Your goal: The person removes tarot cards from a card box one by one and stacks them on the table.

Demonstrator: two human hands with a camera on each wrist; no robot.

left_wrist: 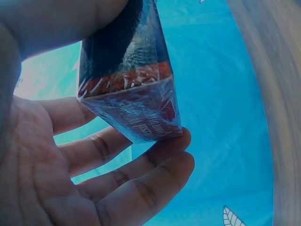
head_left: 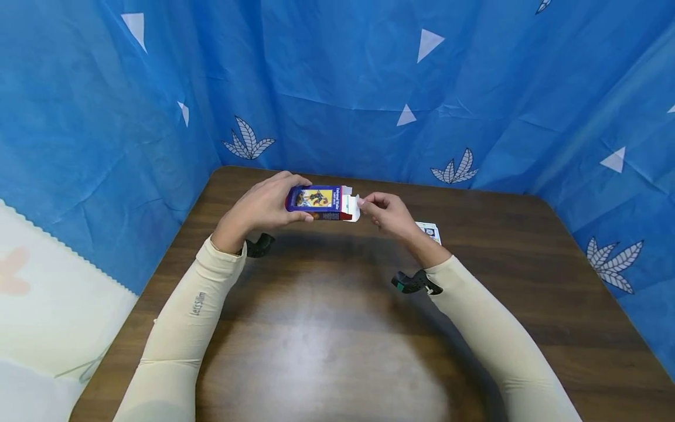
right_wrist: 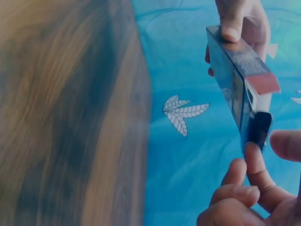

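Observation:
A blue tarot card box (head_left: 315,200) with a yellow picture panel is held up over the far part of the table. My left hand (head_left: 271,202) grips its left end, thumb on the near side and fingers behind. In the left wrist view, the closed end of the box (left_wrist: 134,110) shows shiny clear wrap. At the right end the flaps stand open, with white inside. The thumb and forefinger of my right hand (head_left: 389,214) pinch at the edge of the end flap (right_wrist: 259,128); its other fingers are curled.
White printed cards (head_left: 429,231) lie on the brown wooden table (head_left: 327,328), partly hidden behind the right wrist. A blue patterned curtain (head_left: 337,82) hangs along the table's back and sides. Black wrist mounts (head_left: 416,282) sit under both wrists.

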